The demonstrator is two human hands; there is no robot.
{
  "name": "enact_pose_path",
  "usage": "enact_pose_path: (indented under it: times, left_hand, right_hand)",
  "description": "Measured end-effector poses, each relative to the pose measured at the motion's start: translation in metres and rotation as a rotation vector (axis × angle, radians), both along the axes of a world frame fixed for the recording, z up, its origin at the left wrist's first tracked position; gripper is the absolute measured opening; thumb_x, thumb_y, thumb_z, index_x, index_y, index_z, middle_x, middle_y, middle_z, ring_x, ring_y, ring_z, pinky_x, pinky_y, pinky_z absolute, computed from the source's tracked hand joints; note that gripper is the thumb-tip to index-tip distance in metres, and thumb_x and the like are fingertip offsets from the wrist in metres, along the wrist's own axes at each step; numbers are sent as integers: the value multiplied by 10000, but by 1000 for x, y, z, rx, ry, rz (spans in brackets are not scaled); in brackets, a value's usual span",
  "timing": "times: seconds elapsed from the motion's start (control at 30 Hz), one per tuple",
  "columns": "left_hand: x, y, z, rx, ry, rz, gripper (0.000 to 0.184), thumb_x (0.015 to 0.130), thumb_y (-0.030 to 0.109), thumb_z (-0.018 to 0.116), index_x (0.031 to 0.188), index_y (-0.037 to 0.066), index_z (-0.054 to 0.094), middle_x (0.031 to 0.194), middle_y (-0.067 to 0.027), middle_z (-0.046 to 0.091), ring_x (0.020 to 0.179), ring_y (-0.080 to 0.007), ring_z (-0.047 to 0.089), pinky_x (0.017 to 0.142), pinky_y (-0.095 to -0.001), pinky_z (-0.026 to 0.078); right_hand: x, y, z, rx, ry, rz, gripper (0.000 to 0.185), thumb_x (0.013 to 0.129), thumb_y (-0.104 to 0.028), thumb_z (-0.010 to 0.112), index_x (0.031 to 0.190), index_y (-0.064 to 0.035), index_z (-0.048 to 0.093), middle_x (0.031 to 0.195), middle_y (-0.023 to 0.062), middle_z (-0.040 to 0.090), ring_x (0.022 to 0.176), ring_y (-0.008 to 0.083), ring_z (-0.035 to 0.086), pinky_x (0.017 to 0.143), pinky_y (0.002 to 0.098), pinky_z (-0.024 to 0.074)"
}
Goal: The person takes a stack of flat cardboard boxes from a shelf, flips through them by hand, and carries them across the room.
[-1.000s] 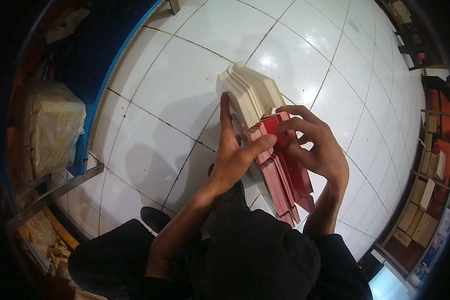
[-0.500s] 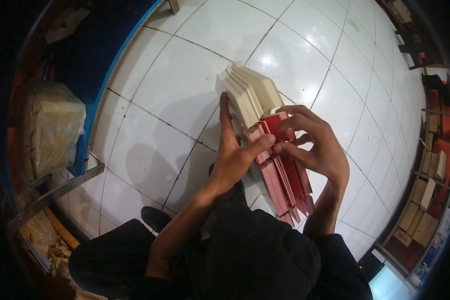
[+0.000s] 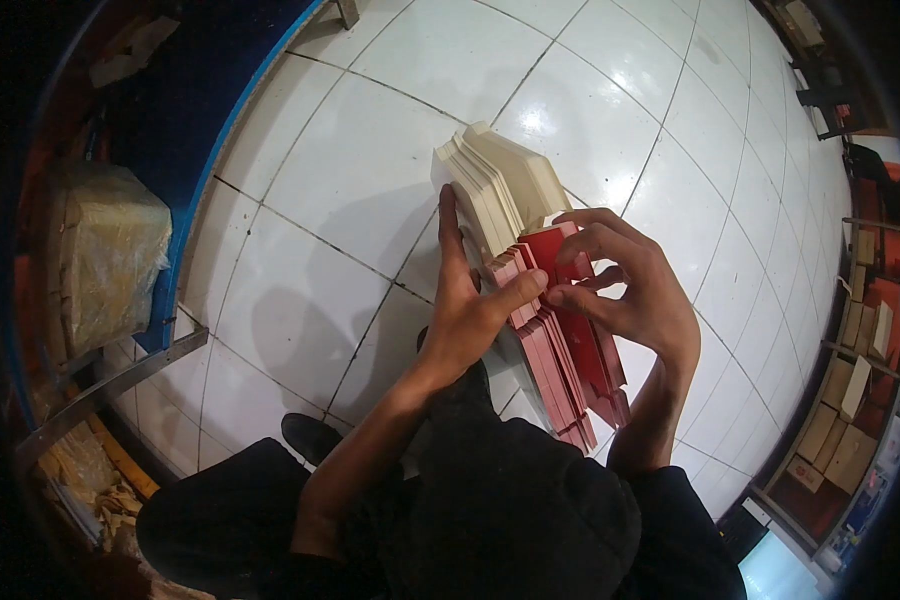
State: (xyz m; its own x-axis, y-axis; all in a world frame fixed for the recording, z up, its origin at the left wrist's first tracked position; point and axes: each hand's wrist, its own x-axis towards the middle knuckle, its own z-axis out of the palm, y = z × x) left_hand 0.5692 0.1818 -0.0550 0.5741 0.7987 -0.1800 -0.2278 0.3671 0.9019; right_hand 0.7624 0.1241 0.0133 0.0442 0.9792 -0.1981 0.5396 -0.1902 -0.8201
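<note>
In front of me is a stack of folded card pieces, with a cream part point(image 3: 500, 185) at the far end and a red and pink part point(image 3: 558, 385) nearer my body. They look like flattened cartons, though I cannot be sure. My left hand point(image 3: 470, 300) grips the left side of the stack. Its fingers reach along the cream edge and its thumb presses on the pink edges. On the right side, the curled fingers and thumb of my right hand point(image 3: 630, 285) are at the red layers, holding their edge. Part of the red card is hidden behind those fingers.
White floor tiles point(image 3: 300, 170) lie around the stack. A plastic-wrapped bundle point(image 3: 115, 260) sits on the left by a blue-edged surface point(image 3: 195, 210). Shelves with several cartons point(image 3: 850, 455) stand on the right. A dark shoe point(image 3: 310, 437) shows at lower left.
The red layers under my right hand have shifted slightly, and the gap between the pink and red layers looks different. Both hands stay almost in the same place.
</note>
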Motion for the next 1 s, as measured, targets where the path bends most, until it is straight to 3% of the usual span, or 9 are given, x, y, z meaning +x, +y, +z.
enact_pose_path:
  times: [0.2,0.3,0.5,0.6,1.0]
  left_hand:
    - [-1,0,-6,27,31,-7,1231,887,270,797,1625,-5,-149,1564,-279,301,1417,-353,439,1146,-450,437]
    - [-1,0,-2,17,36,-7,1235,886,267,798,1625,-4,-153,1574,-279,282,1425,-354,430,1144,-449,438]
    - [0,1,0,13,17,-3,1242,881,259,808,1624,-9,-150,1545,-277,338,1394,-347,468,1131,-444,452]
    - [-1,0,-3,30,29,1,1245,881,257,812,1622,-11,-151,1529,-273,363,1374,-343,489,1123,-438,460]
    - [0,1,-1,6,4,-4,1235,878,236,804,1624,-5,-151,1531,-273,350,1381,-339,481,1124,-436,465]
  right_hand:
    - [1,0,4,-55,3,-5,377,822,-186,862,1143,-64,707,1371,141,619,1105,285,713,833,391,682]
    - [1,0,2,-26,-8,-1,370,801,-159,886,1106,-48,707,1364,168,627,1090,316,723,798,428,689]
    - [0,-1,0,-25,37,-8,382,794,-112,875,1128,-47,701,1366,162,621,1083,303,721,808,423,688]
    - [1,-1,3,-69,34,-8,363,834,-165,836,1141,-48,682,1387,148,597,1090,280,713,849,388,673]
    - [-1,-1,5,-72,61,-21,338,829,-130,819,1126,-45,682,1380,154,600,1089,280,714,847,391,675]
